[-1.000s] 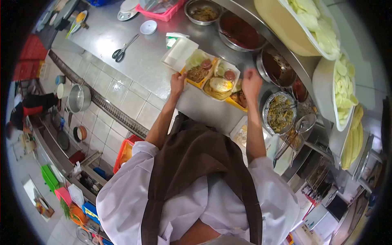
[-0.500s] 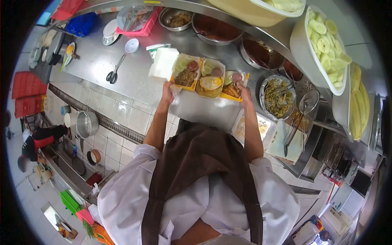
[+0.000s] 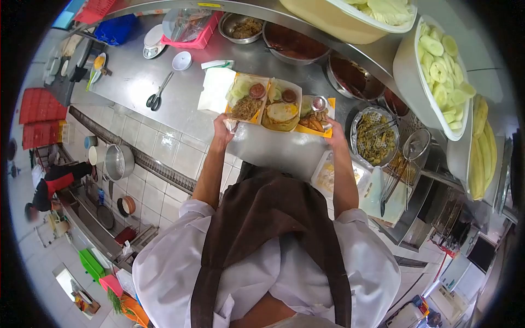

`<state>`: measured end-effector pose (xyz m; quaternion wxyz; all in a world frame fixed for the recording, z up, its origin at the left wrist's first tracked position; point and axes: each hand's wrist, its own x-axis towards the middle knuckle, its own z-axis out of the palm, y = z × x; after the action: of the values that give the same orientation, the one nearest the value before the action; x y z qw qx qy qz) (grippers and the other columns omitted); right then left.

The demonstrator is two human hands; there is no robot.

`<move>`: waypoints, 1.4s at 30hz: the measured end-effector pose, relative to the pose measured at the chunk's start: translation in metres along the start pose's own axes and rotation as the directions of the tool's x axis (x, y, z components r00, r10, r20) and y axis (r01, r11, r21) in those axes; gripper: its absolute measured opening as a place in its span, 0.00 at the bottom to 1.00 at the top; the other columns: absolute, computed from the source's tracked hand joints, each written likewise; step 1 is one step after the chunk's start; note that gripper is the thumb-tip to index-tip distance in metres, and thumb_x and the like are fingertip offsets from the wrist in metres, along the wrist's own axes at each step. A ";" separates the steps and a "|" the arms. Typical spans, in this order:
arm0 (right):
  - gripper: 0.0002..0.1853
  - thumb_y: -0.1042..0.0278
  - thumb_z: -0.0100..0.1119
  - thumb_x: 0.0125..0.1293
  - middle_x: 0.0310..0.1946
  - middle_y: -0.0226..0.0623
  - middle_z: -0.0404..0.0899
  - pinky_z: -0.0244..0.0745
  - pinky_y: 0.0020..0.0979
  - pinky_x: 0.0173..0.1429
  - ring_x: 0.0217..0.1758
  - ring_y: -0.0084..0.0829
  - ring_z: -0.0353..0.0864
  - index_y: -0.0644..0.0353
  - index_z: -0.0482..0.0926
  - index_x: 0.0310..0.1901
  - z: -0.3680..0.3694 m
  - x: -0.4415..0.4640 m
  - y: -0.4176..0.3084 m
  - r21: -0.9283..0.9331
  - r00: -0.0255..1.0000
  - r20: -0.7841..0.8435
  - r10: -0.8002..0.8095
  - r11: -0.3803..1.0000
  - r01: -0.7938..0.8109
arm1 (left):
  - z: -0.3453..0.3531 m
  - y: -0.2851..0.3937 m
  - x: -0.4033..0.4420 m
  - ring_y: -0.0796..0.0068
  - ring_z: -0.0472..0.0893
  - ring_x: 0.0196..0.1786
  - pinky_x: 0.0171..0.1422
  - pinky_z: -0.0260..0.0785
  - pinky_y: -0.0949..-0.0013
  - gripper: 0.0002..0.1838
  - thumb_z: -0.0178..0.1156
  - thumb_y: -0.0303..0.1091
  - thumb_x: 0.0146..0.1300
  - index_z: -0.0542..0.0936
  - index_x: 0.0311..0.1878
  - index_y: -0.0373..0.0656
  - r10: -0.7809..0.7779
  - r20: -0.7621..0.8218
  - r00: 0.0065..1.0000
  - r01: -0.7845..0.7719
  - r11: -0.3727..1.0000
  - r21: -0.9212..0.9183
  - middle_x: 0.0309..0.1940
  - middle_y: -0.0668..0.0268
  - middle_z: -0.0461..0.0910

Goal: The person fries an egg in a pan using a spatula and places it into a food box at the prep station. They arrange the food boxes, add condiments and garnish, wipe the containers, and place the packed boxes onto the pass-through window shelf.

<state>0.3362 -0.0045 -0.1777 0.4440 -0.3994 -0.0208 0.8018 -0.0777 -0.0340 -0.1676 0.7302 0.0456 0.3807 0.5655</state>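
Three open food boxes stand side by side on the steel counter. The left box (image 3: 244, 100) holds shredded brown food, cucumber slices and a small red sauce cup (image 3: 257, 91). A fried egg (image 3: 283, 112) tops the middle box, with another sauce cup (image 3: 289, 95) behind it. Browned pieces of food and a lidded cup (image 3: 319, 103) fill the right box (image 3: 312, 121). My left hand (image 3: 221, 131) is closed on a crumpled white cloth or tissue (image 3: 231, 126), against the left box's near corner. My right hand (image 3: 336, 133) grips the right box's near right edge; its fingertips are partly hidden.
Scissors (image 3: 158, 92) and a white bowl (image 3: 182, 60) lie to the left. Bowls of red sauce (image 3: 295, 46) line the back. A bowl of greens (image 3: 374, 135) with tongs stands right. Cucumber slices (image 3: 443, 71) fill a tub above. Another person (image 3: 57, 183) works far left.
My right hand has moved from the sauce cup in the right box down to that box's near right edge. My left hand stays at the left box with the white cloth or tissue.
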 end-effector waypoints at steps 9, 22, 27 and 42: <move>0.21 0.65 0.55 0.62 0.51 0.47 0.74 0.67 0.48 0.62 0.55 0.45 0.74 0.62 0.69 0.55 -0.002 -0.003 -0.009 0.107 1.000 0.000 -0.030 0.994 0.030 | 0.007 0.013 -0.013 0.69 0.71 0.17 0.15 0.62 0.72 0.14 0.48 0.38 0.51 0.72 0.34 0.36 0.033 0.083 0.996 -0.032 0.999 -0.007 0.23 0.62 0.73; 0.21 0.60 0.54 0.64 0.52 0.42 0.75 0.69 0.43 0.62 0.55 0.40 0.75 0.59 0.70 0.55 0.004 -0.009 -0.017 -0.059 0.995 -0.086 -0.056 0.997 0.051 | -0.046 0.006 0.001 0.69 0.78 0.24 0.26 0.72 0.70 0.15 0.51 0.38 0.51 0.75 0.39 0.38 0.027 -0.036 0.999 -0.027 0.999 -0.022 0.27 0.62 0.78; 0.20 0.58 0.55 0.64 0.52 0.42 0.75 0.70 0.42 0.60 0.53 0.39 0.76 0.60 0.71 0.54 -0.010 -0.021 -0.019 -0.104 0.977 -0.189 -0.096 0.992 0.077 | -0.051 0.015 -0.001 0.70 0.78 0.28 0.34 0.74 0.69 0.15 0.53 0.38 0.51 0.75 0.39 0.39 0.152 -0.105 0.983 -0.139 0.982 0.125 0.30 0.63 0.78; 0.20 0.57 0.53 0.66 0.50 0.39 0.76 0.72 0.37 0.58 0.52 0.35 0.77 0.62 0.71 0.54 -0.003 -0.038 -0.005 -0.074 0.980 -0.116 -0.160 0.986 0.152 | -0.036 0.038 -0.022 0.73 0.76 0.25 0.35 0.69 0.72 0.14 0.55 0.38 0.62 0.77 0.34 0.33 0.505 -0.345 0.791 -0.120 0.681 0.722 0.26 0.61 0.78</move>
<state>0.3525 -0.0296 -0.1543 0.4928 -0.4585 -0.0510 0.7377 -0.1309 -0.0520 -0.1629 0.4202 0.2164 0.7245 0.5018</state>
